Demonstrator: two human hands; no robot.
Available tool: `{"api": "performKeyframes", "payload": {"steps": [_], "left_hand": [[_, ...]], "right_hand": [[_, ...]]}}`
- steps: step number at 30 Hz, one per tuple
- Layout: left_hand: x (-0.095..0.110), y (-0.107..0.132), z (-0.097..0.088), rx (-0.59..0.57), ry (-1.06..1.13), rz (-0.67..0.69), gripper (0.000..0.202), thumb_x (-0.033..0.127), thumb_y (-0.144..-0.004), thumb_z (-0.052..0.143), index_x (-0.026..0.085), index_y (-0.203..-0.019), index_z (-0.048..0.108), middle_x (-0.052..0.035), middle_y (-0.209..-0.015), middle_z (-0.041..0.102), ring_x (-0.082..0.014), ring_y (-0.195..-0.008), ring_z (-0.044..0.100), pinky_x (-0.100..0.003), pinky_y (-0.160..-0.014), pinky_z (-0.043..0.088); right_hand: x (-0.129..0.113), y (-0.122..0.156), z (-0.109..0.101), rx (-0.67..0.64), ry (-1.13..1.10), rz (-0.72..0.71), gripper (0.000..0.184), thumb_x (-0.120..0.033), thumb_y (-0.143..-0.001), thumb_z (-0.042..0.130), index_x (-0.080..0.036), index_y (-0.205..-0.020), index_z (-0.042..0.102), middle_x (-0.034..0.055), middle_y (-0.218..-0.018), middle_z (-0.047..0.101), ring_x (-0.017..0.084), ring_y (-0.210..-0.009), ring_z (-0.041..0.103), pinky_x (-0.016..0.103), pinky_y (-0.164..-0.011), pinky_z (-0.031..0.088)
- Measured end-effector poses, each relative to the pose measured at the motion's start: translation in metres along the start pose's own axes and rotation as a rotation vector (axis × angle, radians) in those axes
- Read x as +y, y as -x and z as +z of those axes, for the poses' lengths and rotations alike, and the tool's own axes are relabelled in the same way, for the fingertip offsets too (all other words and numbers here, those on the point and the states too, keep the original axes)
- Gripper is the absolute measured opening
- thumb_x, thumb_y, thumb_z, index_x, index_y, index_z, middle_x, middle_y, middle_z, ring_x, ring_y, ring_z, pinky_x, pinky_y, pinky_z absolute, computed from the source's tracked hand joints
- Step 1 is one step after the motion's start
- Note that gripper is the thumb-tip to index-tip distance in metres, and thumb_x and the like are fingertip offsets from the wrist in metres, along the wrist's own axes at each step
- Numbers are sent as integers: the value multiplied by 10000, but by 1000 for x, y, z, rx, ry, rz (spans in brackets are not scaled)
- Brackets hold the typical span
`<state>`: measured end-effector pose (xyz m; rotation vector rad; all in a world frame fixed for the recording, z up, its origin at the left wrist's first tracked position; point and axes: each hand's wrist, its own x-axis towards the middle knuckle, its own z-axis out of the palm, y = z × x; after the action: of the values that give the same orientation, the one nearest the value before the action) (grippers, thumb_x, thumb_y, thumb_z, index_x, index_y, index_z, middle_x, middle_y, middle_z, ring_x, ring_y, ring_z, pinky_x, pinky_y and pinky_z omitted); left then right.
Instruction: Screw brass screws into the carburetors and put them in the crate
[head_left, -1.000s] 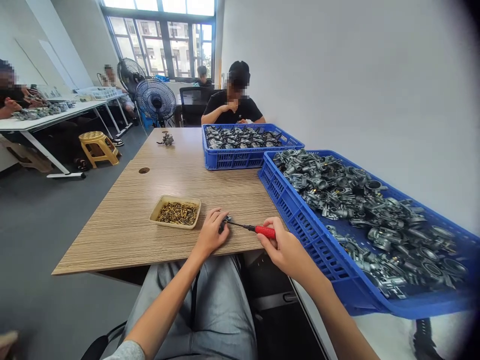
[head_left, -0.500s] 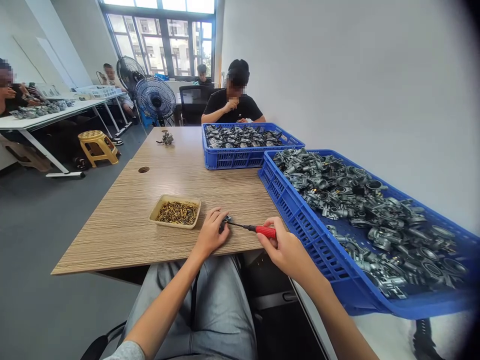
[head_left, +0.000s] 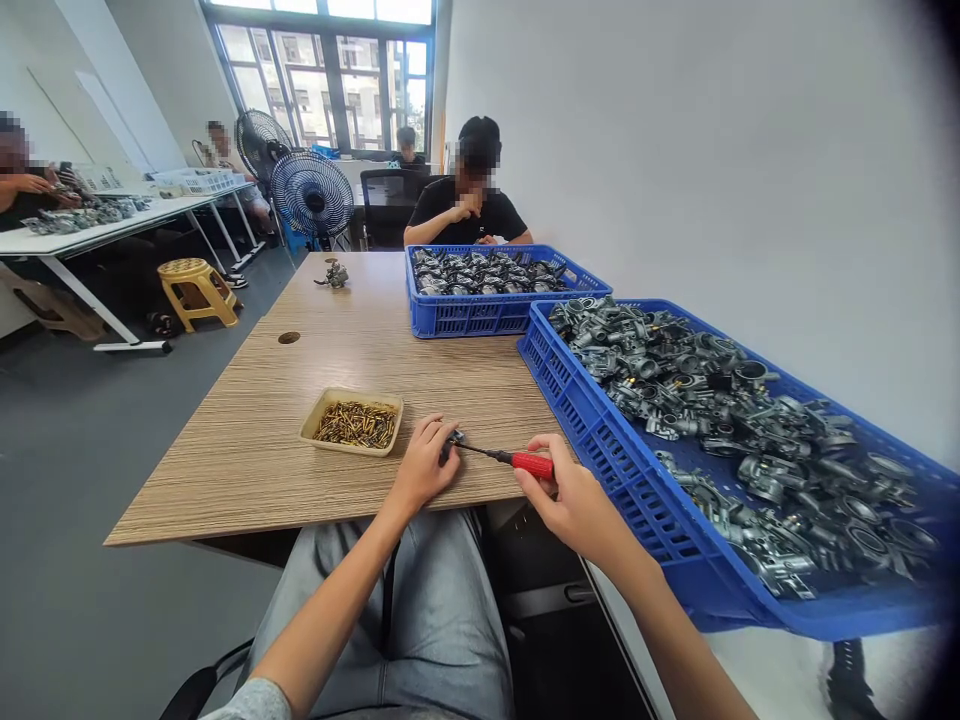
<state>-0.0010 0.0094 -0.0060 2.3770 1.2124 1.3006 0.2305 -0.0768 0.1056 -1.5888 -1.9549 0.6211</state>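
Note:
Near the table's front edge, my left hand [head_left: 427, 462] is closed around a small metal part [head_left: 456, 438], mostly hidden by the fingers; it looks like the carburetor bodies in the crate. My right hand [head_left: 564, 492] grips the red handle of a screwdriver [head_left: 531, 464]. Its dark shaft points left, and the tip meets the part in my left hand. Just left of my left hand sits a beige plastic tub [head_left: 315, 447] holding many small brass pieces [head_left: 356, 424], apparently jets or screws.
On my right a blue crate [head_left: 622, 478] holds many metal carburetor bodies [head_left: 675, 380]. Behind it stands another blue crate [head_left: 472, 320] of similar parts. A single carburetor [head_left: 334, 274] lies on the far table. Across sits a co-worker [head_left: 472, 200]; fans [head_left: 311, 195] and a yellow stool [head_left: 196, 292] are left.
Both hands, the screwdriver and the part keep nearly the same position. The whole view has shifted very slightly.

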Motion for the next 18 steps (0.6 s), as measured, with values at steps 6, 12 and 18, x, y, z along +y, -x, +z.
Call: {"api": "performKeyframes", "payload": {"steps": [6, 12, 18], "left_hand": [[-1, 0, 0, -2, 2, 0, 458, 111, -899, 549, 220, -1344, 561, -88, -1199, 663, -287, -1347, 497, -535, -1139, 462], [-2, 1, 1, 3, 6, 1, 455, 110, -903, 543, 227, -1342, 560, -85, -1196, 665, -284, -1347, 501, -535, -1138, 464], [0, 0, 0, 11, 8, 7, 456, 105, -901, 546, 220, -1342, 560, -84, -1200, 665, -277, -1345, 496, -519, -1141, 462]], "right_hand": [[2, 0, 1, -8, -38, -26, 192, -401, -1003, 455, -249, -1120, 439, 14, -805, 667, 222, -678, 657, 297, -637, 437], [4, -1, 2, 22, 48, 40, 230, -451, -1005, 452, -251, -1120, 455, 4, -737, 659, 231, -620, 645, 298, -605, 421], [1, 1, 2, -13, -76, -40, 205, -371, -1002, 461, -250, -1162, 421, 18, -843, 679, 216, -697, 668, 290, -648, 455]]}}
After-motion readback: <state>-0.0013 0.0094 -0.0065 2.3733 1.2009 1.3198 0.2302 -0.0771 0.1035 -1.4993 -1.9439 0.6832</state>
